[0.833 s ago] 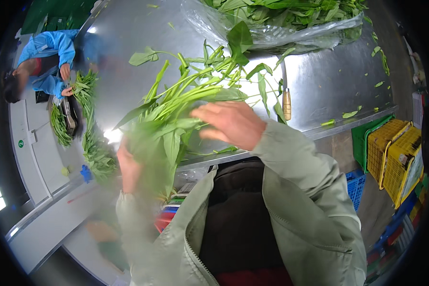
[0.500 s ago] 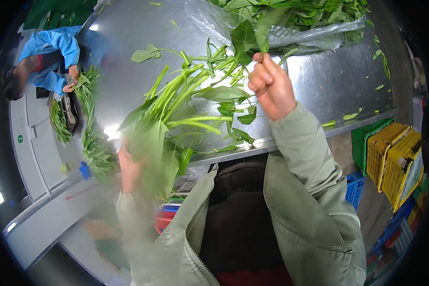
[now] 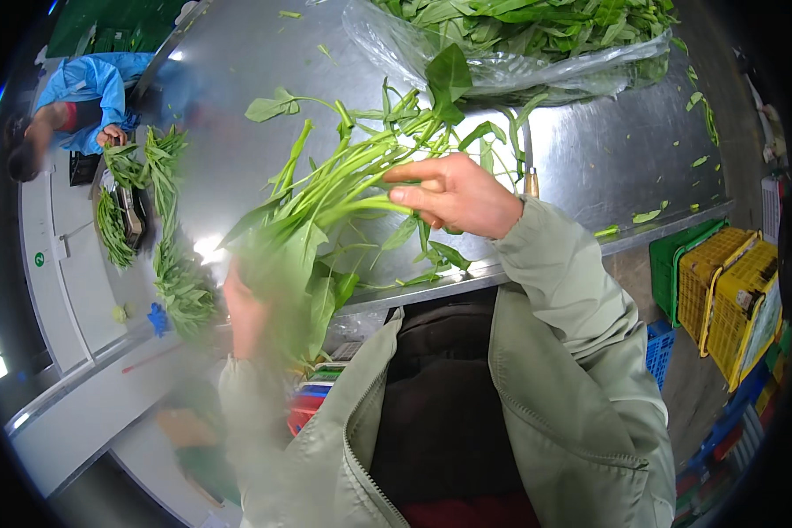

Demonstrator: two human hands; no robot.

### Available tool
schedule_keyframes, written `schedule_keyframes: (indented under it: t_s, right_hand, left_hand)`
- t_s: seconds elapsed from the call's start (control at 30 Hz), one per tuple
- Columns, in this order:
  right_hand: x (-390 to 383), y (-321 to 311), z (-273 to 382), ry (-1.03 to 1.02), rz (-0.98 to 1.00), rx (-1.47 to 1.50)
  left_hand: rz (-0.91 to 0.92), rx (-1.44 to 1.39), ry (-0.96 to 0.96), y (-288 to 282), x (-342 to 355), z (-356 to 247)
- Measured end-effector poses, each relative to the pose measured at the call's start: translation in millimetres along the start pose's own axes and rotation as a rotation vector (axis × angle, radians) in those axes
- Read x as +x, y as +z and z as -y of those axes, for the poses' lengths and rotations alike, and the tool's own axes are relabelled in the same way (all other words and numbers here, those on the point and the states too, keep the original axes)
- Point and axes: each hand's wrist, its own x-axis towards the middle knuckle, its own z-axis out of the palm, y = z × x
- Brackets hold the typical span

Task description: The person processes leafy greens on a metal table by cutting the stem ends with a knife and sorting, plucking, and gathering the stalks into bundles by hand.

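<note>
- The right grip (image 3: 462, 195) is partly closed, thumb and bent fingers drawn near each other with only a narrow gap; its fingertips are at the pale green stems, but whether they pinch one firmly I cannot tell.
- Left of it, the left grip (image 3: 245, 308) is closed around the leafy end of the bunch of greens (image 3: 330, 198); blurred leaves hide most of its fingers.
- That bunch lies between the two grips, stems fanning toward the right one, leaves hanging beside the left.
- Just below the right grip, loose leafy sprigs (image 3: 449, 255) lie on the metal counter (image 3: 616, 167).
- Near the right grip, on its far right side, stands out a wooden knife handle (image 3: 531, 183).
- Beyond the right grip, a clear plastic bag (image 3: 392, 40) holds more greens.
- Well left of both grips, a person in blue sleeves (image 3: 106, 79) handles other greens.
</note>
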Motion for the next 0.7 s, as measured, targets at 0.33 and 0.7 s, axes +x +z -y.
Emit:
schedule_keyframes:
  t_s: [0.33,0.7]
  right_hand:
    - [12,-11,18,-0.914,-0.258,-0.765]
    - [35,14,-8,-0.543,0.111,-0.563]
  left_hand:
    - [0.036,-0.031,-0.011,2,-3,-8]
    - [0.089,0.025,-0.064,4,-3,-12]
